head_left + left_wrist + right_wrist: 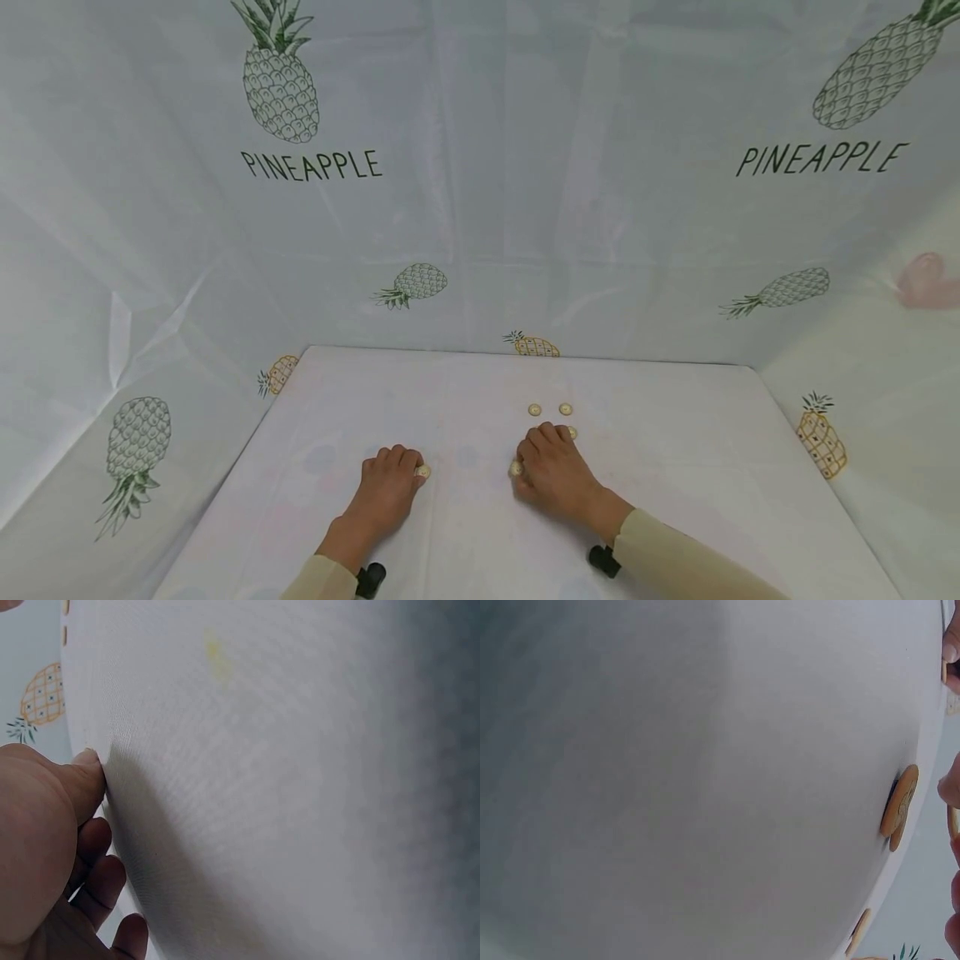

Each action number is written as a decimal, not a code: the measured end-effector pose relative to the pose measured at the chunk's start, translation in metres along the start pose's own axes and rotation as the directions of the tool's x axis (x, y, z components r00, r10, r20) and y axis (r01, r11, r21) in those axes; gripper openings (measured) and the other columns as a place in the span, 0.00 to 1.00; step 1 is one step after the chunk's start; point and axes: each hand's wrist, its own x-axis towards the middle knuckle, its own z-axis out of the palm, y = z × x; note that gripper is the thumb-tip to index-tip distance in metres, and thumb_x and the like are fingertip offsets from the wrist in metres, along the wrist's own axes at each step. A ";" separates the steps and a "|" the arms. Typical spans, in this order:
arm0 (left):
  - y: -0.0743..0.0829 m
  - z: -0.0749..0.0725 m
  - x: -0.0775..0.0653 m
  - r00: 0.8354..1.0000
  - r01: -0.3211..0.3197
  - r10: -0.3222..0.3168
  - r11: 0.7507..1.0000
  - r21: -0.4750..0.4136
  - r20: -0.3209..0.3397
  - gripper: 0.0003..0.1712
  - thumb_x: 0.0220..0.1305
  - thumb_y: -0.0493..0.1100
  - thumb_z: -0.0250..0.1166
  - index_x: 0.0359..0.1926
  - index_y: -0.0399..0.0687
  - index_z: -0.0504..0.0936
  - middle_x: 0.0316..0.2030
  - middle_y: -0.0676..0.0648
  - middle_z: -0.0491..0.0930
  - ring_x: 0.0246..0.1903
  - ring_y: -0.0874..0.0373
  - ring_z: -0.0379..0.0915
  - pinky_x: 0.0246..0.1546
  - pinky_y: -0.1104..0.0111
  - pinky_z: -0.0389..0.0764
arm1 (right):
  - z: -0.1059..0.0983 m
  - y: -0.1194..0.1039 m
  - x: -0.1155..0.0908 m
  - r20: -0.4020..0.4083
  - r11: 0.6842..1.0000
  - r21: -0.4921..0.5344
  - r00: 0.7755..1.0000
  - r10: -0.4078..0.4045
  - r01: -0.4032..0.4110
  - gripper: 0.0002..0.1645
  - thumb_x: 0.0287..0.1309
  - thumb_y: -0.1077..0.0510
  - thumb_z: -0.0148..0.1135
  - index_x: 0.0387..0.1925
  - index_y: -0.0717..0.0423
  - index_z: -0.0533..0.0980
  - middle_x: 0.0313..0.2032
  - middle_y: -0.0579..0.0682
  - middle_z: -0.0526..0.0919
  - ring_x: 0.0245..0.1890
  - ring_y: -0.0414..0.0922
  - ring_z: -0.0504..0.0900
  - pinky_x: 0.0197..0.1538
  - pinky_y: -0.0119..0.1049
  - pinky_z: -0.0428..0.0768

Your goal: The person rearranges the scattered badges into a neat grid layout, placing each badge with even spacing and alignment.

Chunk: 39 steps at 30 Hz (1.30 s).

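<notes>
On the left of the table, my left hand (pixel 387 487) grips a small round wooden disc (pixel 423 471) at its thumb side. The left wrist view hides that disc behind the thumb (pixel 88 776), whose tip is right at the cloth. My right hand (pixel 555 473) pinches another wooden disc (pixel 516 468), also seen between the fingertips in the right wrist view (pixel 952 821). Beyond that hand lie a left disc (pixel 535 409), a right disc (pixel 566 409) and a nearer disc (pixel 572 432) partly covered by the fingers. Dark marks show on a disc face (pixel 906 796).
A white cloth covers the table (pixel 675 467). Hanging sheets with pineapple prints (pixel 281 92) enclose it at the back and sides. Black wrist straps (pixel 603 561) show beneath both sleeves (pixel 675 554).
</notes>
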 end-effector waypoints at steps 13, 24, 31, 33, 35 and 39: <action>0.000 -0.001 0.000 1.000 -0.009 0.009 1.000 -0.020 0.012 0.11 0.73 0.45 0.69 0.48 0.48 0.77 0.40 0.50 0.74 0.41 0.53 0.67 0.45 0.51 0.71 | -0.014 0.035 -0.026 0.016 0.993 -0.010 0.993 0.118 -0.118 0.17 0.56 0.46 0.76 0.36 0.50 0.78 0.36 0.44 0.75 0.45 0.48 0.71 0.53 0.49 0.68; 0.001 -0.002 -0.001 1.000 0.000 0.000 1.000 -0.022 0.013 0.12 0.72 0.45 0.69 0.49 0.47 0.78 0.42 0.50 0.75 0.43 0.52 0.69 0.49 0.49 0.72 | -0.019 0.058 -0.043 -0.002 0.989 -0.036 0.989 0.145 -0.145 0.15 0.53 0.51 0.77 0.34 0.52 0.78 0.34 0.45 0.76 0.40 0.48 0.70 0.49 0.49 0.69; 0.002 -0.004 0.000 1.000 0.009 -0.009 1.000 -0.021 0.028 0.12 0.72 0.45 0.70 0.49 0.48 0.78 0.43 0.50 0.75 0.43 0.53 0.69 0.49 0.48 0.72 | -0.006 0.054 -0.034 -0.007 0.989 0.008 0.989 0.151 -0.151 0.15 0.51 0.51 0.78 0.31 0.48 0.76 0.31 0.42 0.73 0.39 0.45 0.68 0.48 0.47 0.69; 0.002 -0.004 0.001 0.999 0.015 -0.014 1.000 -0.020 0.032 0.12 0.72 0.45 0.69 0.49 0.48 0.78 0.43 0.50 0.75 0.43 0.53 0.69 0.49 0.49 0.72 | -0.004 0.050 -0.030 -0.005 0.990 0.019 0.990 0.143 -0.143 0.16 0.51 0.51 0.78 0.30 0.48 0.76 0.31 0.41 0.73 0.38 0.45 0.67 0.48 0.47 0.68; 0.002 -0.004 0.001 0.999 0.020 -0.019 1.000 -0.018 0.035 0.12 0.72 0.45 0.69 0.49 0.48 0.78 0.43 0.50 0.75 0.43 0.53 0.69 0.49 0.49 0.73 | -0.003 0.046 -0.025 0.000 0.991 0.026 0.991 0.130 -0.130 0.15 0.51 0.51 0.78 0.30 0.49 0.77 0.31 0.42 0.74 0.38 0.45 0.68 0.48 0.47 0.69; 0.003 -0.004 0.000 0.999 0.018 -0.018 1.000 -0.014 0.038 0.12 0.73 0.46 0.69 0.50 0.48 0.78 0.43 0.50 0.75 0.43 0.53 0.68 0.49 0.49 0.73 | -0.001 0.040 -0.018 0.040 0.992 0.024 0.992 0.123 -0.124 0.13 0.55 0.51 0.77 0.31 0.50 0.79 0.33 0.43 0.75 0.39 0.46 0.68 0.49 0.48 0.68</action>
